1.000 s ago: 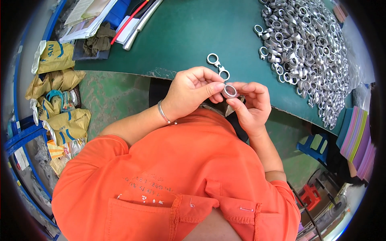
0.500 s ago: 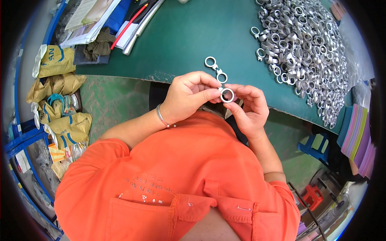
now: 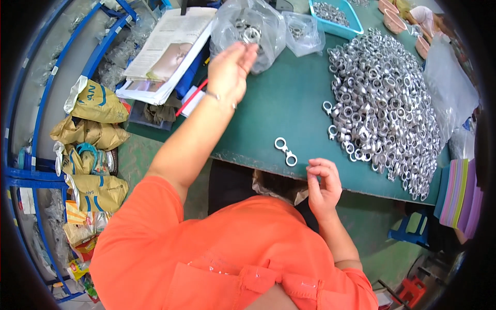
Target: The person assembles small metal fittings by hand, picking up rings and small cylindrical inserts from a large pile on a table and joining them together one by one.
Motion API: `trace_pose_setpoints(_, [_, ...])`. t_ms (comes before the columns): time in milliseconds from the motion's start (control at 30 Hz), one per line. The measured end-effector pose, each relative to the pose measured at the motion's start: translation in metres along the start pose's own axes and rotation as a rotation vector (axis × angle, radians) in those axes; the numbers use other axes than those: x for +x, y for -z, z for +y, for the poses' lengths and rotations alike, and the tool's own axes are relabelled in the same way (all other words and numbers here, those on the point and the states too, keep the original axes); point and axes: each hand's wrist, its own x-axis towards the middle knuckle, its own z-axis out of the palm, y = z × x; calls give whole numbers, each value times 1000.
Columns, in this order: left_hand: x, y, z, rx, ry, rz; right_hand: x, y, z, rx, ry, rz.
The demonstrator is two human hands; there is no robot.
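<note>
My left hand reaches out over the table to a clear plastic bag with metal rings in it. One bright metal ring shows just past its loosely extended fingertips; whether they touch it I cannot tell. Close to the table's front edge, my right hand is raised with bent fingers and the thumb apart, holding nothing visible. Two small metal rings with lugs lie end to end on the green table, left of that hand.
A large heap of metal rings covers the table's right side. At the back are a smaller plastic bag and a blue tray of small parts. Papers and a red pen lie left. Foam sheets stand right.
My hands have parted from the ring they held together. The left has swung far forward and left to the bag; the right stays near the table edge. The view has shifted.
</note>
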Motion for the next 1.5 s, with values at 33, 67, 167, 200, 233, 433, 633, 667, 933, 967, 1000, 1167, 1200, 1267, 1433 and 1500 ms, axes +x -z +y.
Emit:
trace_pose_setpoints(33, [10,7,3,-53,64,40,2,1,2,-61,41,-7])
trace_pose_setpoints(67, [10,13,0,-105,144,82,6,4,1,-151,91,-18])
trace_pose_setpoints(167, [-33,12,-14,134,119,28,6,7,0,-161,-70,-84])
trace_pose_setpoints(200, [-46,17,-19,194,197,-24,6,6,3,-177,-83,-122])
trace_pose_setpoints(233, [-61,20,-27,260,243,-70,5,4,10,-231,-19,-172])
trace_pose_setpoints(433, [-130,27,-53,574,287,-303,17,-13,11,-419,84,-270])
trace_pose_setpoints(633, [-162,35,-50,523,539,-416,4,-7,11,130,-145,-165])
trace_pose_setpoints(667, [-166,34,-50,506,571,-436,2,-9,7,210,-171,-152])
trace_pose_setpoints(933, [-181,30,-49,661,104,-630,5,-2,-3,75,83,-216])
trace_pose_setpoints(967, [-181,30,-47,726,56,-678,2,-7,-6,295,-148,-128])
trace_pose_setpoints(1000, [-181,29,-46,791,8,-725,0,-9,-9,512,-379,-35])
trace_pose_setpoints(1167, [-183,27,-41,916,-158,-785,3,14,11,660,-477,-513])
trace_pose_setpoints(1200, [-184,27,-40,911,-110,-723,3,8,5,805,-466,-377])
trace_pose_setpoints(1267, [-181,37,-49,808,-43,-608,2,5,2,947,-451,-238])
trace_pose_setpoints(1433, [-153,44,-52,954,-116,-416,-6,15,-2,866,-400,-335])
trace_pose_setpoints(1500, [-140,46,-52,1041,-222,-409,3,27,-8,283,-194,-625])
